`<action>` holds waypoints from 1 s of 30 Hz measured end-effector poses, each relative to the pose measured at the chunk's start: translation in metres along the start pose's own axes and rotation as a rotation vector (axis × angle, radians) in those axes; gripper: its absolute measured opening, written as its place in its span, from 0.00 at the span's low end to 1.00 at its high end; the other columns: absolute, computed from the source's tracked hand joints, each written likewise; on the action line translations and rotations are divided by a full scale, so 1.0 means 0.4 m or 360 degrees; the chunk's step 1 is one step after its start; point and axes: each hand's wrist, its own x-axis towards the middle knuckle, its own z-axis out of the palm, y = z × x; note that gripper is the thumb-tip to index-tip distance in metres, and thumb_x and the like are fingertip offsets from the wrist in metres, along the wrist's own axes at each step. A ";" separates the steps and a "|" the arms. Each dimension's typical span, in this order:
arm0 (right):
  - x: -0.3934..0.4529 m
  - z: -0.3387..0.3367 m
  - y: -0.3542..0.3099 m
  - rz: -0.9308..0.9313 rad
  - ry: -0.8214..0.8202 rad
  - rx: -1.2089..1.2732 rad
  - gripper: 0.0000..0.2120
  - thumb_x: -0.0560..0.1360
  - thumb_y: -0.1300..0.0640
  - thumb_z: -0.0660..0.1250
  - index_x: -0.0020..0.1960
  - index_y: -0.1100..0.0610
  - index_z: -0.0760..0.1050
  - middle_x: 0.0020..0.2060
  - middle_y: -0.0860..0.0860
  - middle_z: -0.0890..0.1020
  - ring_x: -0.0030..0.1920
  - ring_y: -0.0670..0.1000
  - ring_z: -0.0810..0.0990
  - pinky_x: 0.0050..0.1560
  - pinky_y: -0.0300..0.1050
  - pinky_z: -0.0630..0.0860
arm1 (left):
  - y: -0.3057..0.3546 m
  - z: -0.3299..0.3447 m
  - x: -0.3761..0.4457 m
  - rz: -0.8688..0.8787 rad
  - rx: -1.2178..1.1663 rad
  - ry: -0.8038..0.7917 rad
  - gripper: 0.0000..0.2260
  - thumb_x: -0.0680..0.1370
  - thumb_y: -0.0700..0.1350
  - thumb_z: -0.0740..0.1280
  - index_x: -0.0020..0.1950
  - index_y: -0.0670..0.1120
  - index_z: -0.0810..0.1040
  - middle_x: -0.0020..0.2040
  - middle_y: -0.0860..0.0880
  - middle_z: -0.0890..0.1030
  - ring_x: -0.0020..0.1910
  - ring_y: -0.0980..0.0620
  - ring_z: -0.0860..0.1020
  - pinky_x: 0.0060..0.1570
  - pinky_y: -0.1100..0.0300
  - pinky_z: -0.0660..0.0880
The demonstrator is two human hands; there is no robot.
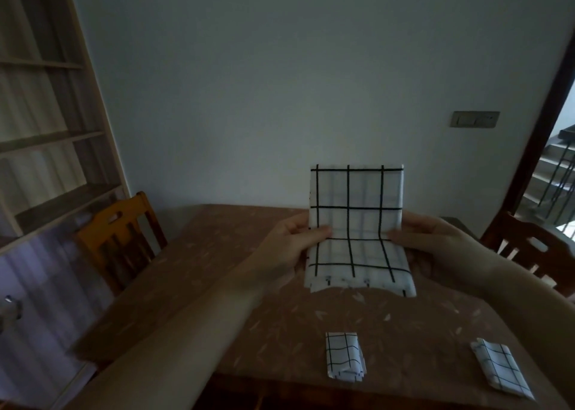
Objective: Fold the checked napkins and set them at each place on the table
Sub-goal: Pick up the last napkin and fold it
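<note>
A white napkin with a black check is held up above the table, bent across its middle so the upper half stands upright and the lower half slopes toward me. My left hand pinches its left edge at the bend, and my right hand pinches its right edge at the same height. Two folded checked napkins lie near the table's front edge: one close to the middle, the other at the right, turned at an angle.
The table has a brown leaf-patterned cloth. A light wooden chair stands at its left side, a darker chair at its right. Shelves fill the left wall; a doorway with stairs opens at the right.
</note>
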 end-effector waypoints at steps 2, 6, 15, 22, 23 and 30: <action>0.007 -0.012 0.010 -0.0008 0.0034 0.0169 0.18 0.66 0.54 0.77 0.53 0.60 0.83 0.51 0.67 0.82 0.48 0.65 0.83 0.50 0.62 0.79 | 0.004 -0.002 0.000 0.0018 -0.0124 -0.0043 0.09 0.78 0.38 0.63 0.52 0.42 0.83 0.49 0.42 0.83 0.48 0.44 0.83 0.53 0.49 0.80; 0.004 -0.013 0.004 -0.0070 0.0144 0.0087 0.10 0.67 0.64 0.63 0.34 0.56 0.83 0.40 0.62 0.81 0.38 0.62 0.78 0.35 0.49 0.79 | 0.023 0.001 -0.007 0.0018 -0.0181 -0.0037 0.15 0.79 0.34 0.60 0.39 0.45 0.83 0.37 0.47 0.82 0.35 0.51 0.81 0.33 0.59 0.80; 0.018 -0.026 -0.006 -0.0366 0.0203 -0.0496 0.28 0.76 0.77 0.53 0.31 0.52 0.78 0.35 0.50 0.80 0.38 0.56 0.80 0.40 0.46 0.77 | 0.017 0.022 -0.020 -0.0500 0.0034 -0.0221 0.30 0.77 0.67 0.56 0.65 0.45 0.76 0.46 0.42 0.85 0.37 0.44 0.83 0.32 0.57 0.80; -0.002 -0.041 -0.014 -0.0368 0.0192 -0.0645 0.12 0.72 0.59 0.57 0.43 0.55 0.80 0.43 0.59 0.81 0.46 0.55 0.81 0.45 0.42 0.78 | 0.003 0.040 0.005 0.0019 0.0515 0.0078 0.08 0.81 0.47 0.63 0.55 0.50 0.81 0.40 0.52 0.83 0.31 0.54 0.78 0.27 0.62 0.73; -0.002 -0.040 -0.013 -0.0394 0.0233 -0.0746 0.12 0.73 0.53 0.58 0.47 0.54 0.79 0.45 0.56 0.82 0.48 0.53 0.81 0.47 0.44 0.78 | 0.004 0.038 0.006 0.0073 0.0614 0.0018 0.08 0.82 0.47 0.63 0.56 0.51 0.80 0.40 0.51 0.83 0.31 0.54 0.78 0.27 0.63 0.73; 0.024 0.038 -0.032 -0.0645 0.0336 -0.1754 0.20 0.79 0.46 0.57 0.33 0.56 0.72 0.25 0.50 0.72 0.27 0.48 0.70 0.30 0.37 0.65 | 0.032 0.064 -0.004 0.0200 0.1033 -0.0427 0.09 0.83 0.47 0.61 0.58 0.46 0.78 0.43 0.53 0.81 0.32 0.58 0.78 0.30 0.65 0.73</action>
